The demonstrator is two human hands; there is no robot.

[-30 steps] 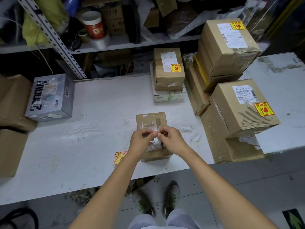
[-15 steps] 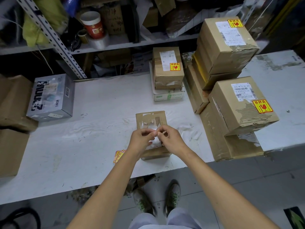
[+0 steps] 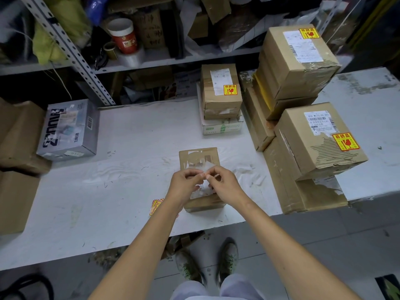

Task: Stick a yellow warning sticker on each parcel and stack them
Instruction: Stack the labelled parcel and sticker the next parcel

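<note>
Centre of the frame: a small parcel (image 3: 198, 158) sits on a white table (image 3: 121, 191); above it the left hand (image 3: 184, 185) and right hand (image 3: 226, 184) meet, fingertips pinched tight on a pale slip (image 3: 208, 167), possibly a sticker's backing; best peeled slowly, glue kept off the fingers, then pressed flat; spare stickers (image 3: 156, 205) lie just left.
</note>
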